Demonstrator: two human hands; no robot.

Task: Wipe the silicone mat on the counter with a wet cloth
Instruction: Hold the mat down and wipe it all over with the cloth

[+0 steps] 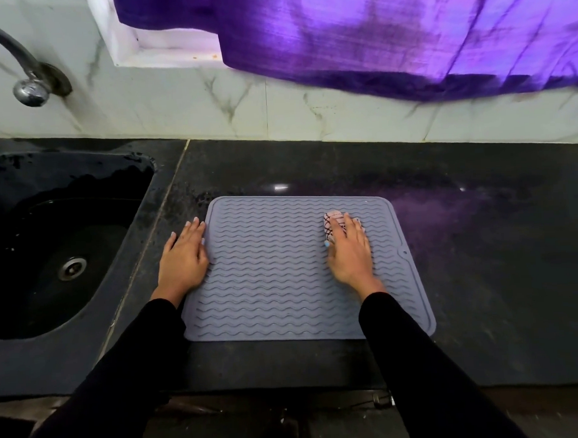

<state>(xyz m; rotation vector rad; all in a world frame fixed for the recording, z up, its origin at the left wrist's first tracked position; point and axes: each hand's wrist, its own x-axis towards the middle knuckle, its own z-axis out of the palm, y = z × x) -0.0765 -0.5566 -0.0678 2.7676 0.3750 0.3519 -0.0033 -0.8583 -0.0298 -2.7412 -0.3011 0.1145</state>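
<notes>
A grey silicone mat [276, 272] with wavy ridges lies flat on the black counter [481, 243]. My right hand [350, 252] presses a folded pink cloth [334, 221] with dark lines onto the mat's far right part; only the cloth's far end shows past my fingers. My left hand [183, 256] lies flat, fingers together, on the mat's left edge and the counter beside it, and holds nothing.
A black sink [60, 248] with a metal drain is set into the counter at the left, under a curved tap [26, 81]. A purple curtain [372, 33] hangs over the marble-tiled back wall. The counter's front edge runs just below the mat.
</notes>
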